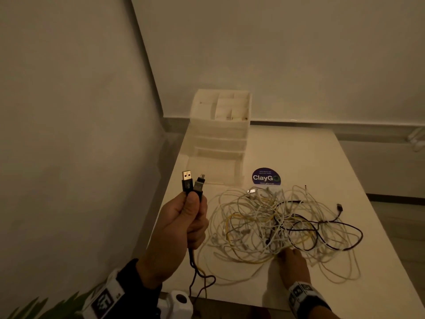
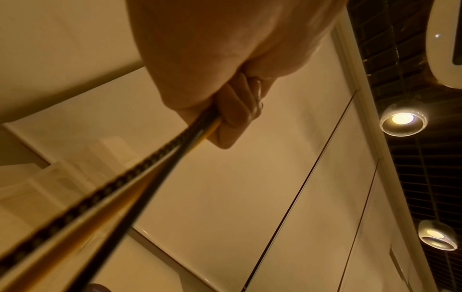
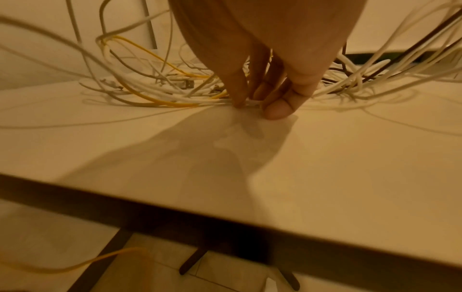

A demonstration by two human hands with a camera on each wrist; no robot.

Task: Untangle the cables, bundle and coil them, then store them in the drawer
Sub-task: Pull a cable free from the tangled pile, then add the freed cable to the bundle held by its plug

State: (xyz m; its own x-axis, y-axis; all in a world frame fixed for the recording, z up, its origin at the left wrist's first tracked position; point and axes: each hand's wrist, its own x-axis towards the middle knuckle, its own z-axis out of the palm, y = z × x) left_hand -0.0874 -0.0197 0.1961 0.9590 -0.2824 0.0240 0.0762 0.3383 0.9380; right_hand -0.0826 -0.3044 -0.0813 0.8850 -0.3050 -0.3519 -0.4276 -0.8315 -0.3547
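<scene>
A tangle of white, yellow and black cables lies spread on the white table. My left hand is raised left of the pile and grips a black braided cable with both plugs sticking up, plus a yellow strand. Their lengths hang down past the table's front edge. My right hand reaches into the near edge of the tangle; its fingertips pinch a white cable against the tabletop. A white drawer unit stands at the table's back left, its lowest drawer pulled out.
A round purple ClayGo sticker lies between the drawer unit and the cables. Walls close in on the left and behind. The table's front edge is close under my right wrist. Green leaves show at lower left.
</scene>
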